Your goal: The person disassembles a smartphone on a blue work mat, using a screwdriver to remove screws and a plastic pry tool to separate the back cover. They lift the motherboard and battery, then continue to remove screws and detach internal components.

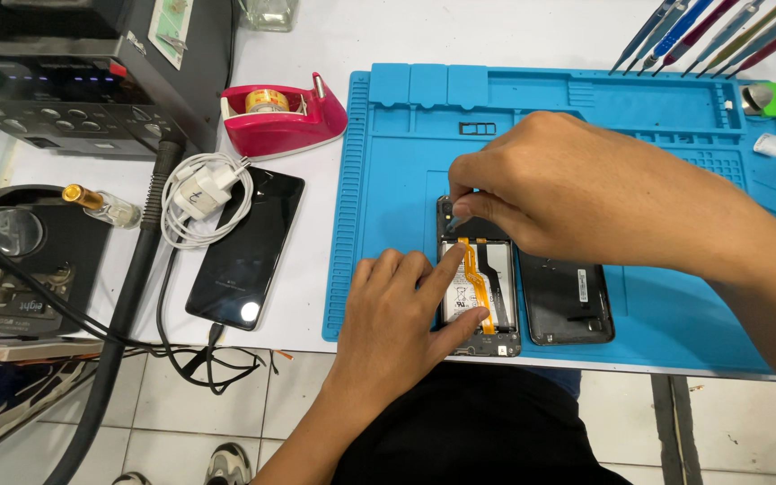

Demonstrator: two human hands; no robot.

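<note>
On the blue mat: the opened phone (480,287) lay near the front edge of the blue work mat (406,180), back side up, so the mat's soft surface kept it from sliding on the white table (388,36).
Left hand: my left hand (401,319) pressed flat on the phone's left side, fingers spread fairly wide, forefinger laid across the battery (462,292); I judged this a bracing hold, pinning the body down.
Right hand: my right hand (568,193) came in from the right and arched over the phone's far end, thumb and forefinger pinched narrow on something small near the camera corner; what they gripped I could not tell.
Orange ribbon cable: the orange flex cable (475,269) ran exposed down the battery, just beside the left forefinger.
Back cover: the removed black back cover (568,301) lay just right of the phone, inner side up, close but out of the hands' way.
Far right: a row of tweezers and drivers (711,31) stood at the mat's far right corner, within reach.
Left of the mat: a second dark phone (246,247) with a coiled white charger (201,193) on it, and a pink tape dispenser (282,112), sat well apart from the work.
</note>
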